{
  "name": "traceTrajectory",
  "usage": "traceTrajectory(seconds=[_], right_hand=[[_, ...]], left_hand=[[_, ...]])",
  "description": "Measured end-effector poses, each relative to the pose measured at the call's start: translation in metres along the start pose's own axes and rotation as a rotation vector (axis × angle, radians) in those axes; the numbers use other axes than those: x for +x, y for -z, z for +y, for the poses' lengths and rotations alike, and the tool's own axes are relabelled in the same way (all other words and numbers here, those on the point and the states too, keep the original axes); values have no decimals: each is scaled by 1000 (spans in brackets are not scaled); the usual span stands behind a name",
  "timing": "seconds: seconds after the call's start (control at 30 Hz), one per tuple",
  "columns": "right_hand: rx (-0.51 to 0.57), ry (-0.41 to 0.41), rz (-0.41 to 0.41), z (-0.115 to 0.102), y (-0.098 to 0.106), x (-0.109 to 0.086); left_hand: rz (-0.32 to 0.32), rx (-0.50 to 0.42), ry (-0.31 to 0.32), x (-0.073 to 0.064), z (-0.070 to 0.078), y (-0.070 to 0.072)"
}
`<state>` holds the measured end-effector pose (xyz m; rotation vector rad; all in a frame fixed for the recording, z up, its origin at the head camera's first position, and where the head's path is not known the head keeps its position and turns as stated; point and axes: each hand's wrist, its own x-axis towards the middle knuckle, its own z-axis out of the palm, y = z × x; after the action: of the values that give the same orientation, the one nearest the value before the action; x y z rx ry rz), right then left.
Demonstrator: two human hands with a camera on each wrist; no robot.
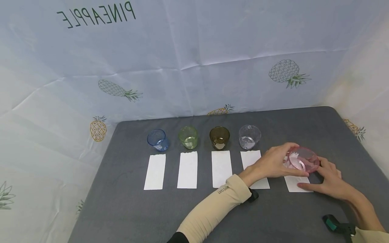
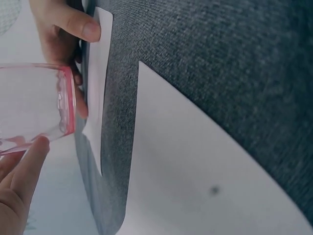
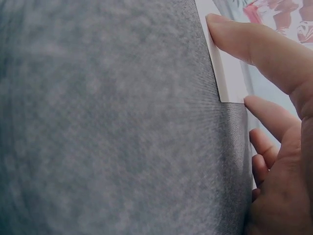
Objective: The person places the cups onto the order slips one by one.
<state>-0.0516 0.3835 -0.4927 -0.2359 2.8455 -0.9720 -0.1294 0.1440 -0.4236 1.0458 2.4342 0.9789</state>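
My left hand [image 1: 270,163] grips a clear pink glass [image 1: 307,159] at the right end of the row. In the left wrist view, a gap shows between the glass [image 2: 34,100] and the white paper strip [image 2: 100,58] beyond it. Loosely spread, my right hand [image 1: 332,180] is close to the glass on its right side, its thumb over the rightmost paper strip [image 1: 296,184]. In the right wrist view, the thumb [image 3: 254,41] overlaps that strip and nothing sits between thumb and fingers.
Along the back of the grey table [image 1: 127,209] stand a blue glass [image 1: 158,140], a green glass [image 1: 188,137], a brown glass [image 1: 219,137] and a colourless glass [image 1: 249,137]. White paper strips [image 1: 155,172] lie before them. A pineapple-print cloth [image 1: 194,81] hangs behind.
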Motion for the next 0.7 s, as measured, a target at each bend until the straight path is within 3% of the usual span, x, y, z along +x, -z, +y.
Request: traceTrajectory(seconds=[0.3, 0.7], right_hand=[[13, -9, -19, 0, 2, 0], [23, -13, -37, 0, 2, 0]], left_hand=[[35, 17, -14, -2, 1, -6], [85, 28, 15, -3, 1, -17]])
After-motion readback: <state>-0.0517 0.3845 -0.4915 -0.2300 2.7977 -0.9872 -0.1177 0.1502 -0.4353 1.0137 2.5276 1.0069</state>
